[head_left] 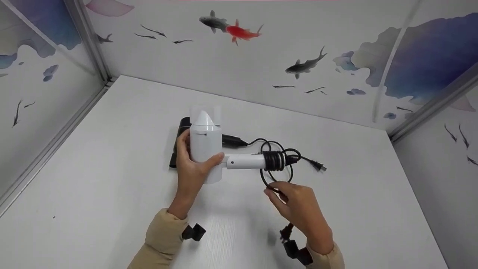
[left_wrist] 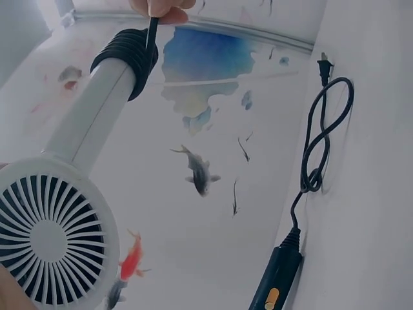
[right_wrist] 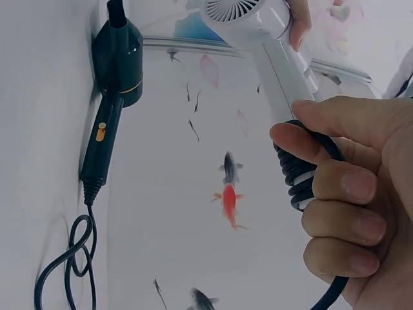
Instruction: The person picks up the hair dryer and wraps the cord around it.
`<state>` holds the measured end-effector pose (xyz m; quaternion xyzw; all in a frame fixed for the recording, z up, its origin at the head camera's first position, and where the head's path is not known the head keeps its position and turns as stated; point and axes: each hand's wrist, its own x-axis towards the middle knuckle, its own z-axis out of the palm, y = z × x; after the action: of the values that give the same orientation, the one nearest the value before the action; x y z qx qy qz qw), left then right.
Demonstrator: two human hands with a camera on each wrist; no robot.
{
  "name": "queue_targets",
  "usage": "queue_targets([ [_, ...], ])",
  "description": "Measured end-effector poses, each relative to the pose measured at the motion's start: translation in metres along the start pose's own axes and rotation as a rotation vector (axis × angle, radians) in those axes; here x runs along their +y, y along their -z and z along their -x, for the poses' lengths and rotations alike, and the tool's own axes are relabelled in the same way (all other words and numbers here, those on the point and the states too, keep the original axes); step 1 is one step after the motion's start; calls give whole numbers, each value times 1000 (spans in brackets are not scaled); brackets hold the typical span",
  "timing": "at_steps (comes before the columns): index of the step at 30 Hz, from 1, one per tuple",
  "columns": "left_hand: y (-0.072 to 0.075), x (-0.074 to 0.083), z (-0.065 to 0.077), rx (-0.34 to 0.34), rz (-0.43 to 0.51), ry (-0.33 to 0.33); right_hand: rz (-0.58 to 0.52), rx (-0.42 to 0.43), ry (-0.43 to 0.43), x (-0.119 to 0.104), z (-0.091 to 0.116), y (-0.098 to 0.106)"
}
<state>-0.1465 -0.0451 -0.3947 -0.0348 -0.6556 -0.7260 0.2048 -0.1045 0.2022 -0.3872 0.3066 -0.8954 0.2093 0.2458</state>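
My left hand (head_left: pixel 192 170) grips the body of a white hair dryer (head_left: pixel 206 147), its round slotted vent (left_wrist: pixel 48 239) visible in the left wrist view. The dryer is held above the table, handle pointing right. A black power cord (head_left: pixel 274 160) is wound in several turns around that handle. Thumb and forefinger of my right hand (head_left: pixel 300 203) pinch a length of this cord beside the handle's end, the other fingers curled. A plug (head_left: pixel 286 231) hangs below the right hand. Behind the white dryer lies a black hair dryer (right_wrist: pixel 113 116), partly hidden in the head view.
The black dryer's looped cord and plug (head_left: pixel 318 165) lie on the white table (head_left: pixel 112 157). Walls with painted fish (head_left: pixel 242 33) enclose its back and sides.
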Motion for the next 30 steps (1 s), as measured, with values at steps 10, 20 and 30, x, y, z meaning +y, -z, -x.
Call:
queue_targets([
  [10,-4,-3,3,10,-219,-185,-5,9,-44,0,4,10],
  [20,-5,-8,3,-127,-494,-275,-28,121,-10,8,3,19],
  [30,-3,-1,3,-275,-451,-292,-80,242,4,16,0,18],
])
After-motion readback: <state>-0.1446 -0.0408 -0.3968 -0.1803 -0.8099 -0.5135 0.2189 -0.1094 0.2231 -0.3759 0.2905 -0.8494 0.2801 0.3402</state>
